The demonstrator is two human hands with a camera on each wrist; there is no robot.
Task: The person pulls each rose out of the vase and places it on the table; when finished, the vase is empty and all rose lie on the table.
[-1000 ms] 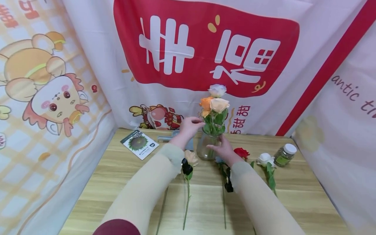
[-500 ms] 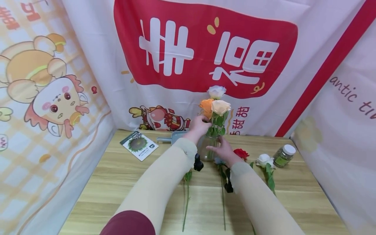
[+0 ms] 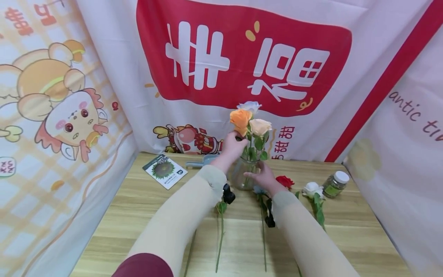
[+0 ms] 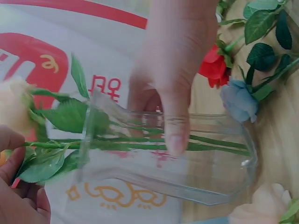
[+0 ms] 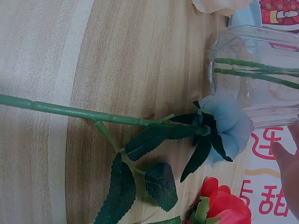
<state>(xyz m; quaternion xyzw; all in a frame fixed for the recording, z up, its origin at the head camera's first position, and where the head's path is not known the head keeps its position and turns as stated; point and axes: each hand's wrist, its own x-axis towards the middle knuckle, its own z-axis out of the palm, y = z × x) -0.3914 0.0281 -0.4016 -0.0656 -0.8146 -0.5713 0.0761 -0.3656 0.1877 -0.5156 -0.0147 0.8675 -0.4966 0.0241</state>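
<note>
A clear glass vase (image 3: 241, 179) stands upright on the table with several green stems inside. Out of its mouth rise an orange rose (image 3: 240, 120), a pale peach rose (image 3: 260, 127) and a whitish-lavender rose (image 3: 250, 106). Just below the orange bloom, my left hand (image 3: 233, 148) pinches a stem between thumb and fingers; its fingertips also show at the lower left of the left wrist view. My right hand (image 3: 264, 177) grips the vase from the right, thumb (image 4: 176, 140) across the glass. In the right wrist view only part of that hand (image 5: 287, 175) appears.
On the table lie a blue rose (image 5: 229, 130), a red rose (image 3: 285, 181), a white rose (image 3: 312, 188) and a peach rose (image 4: 261, 207). A lidded jar (image 3: 335, 184) stands right; a printed card (image 3: 165, 171) and a blue-grey handled tray (image 3: 207, 159) are left. Fabric hangs behind.
My left hand has moved right and up from beside the vase to the stem under the orange rose. The orange and lavender blooms have shifted left. My right hand stays on the vase.
</note>
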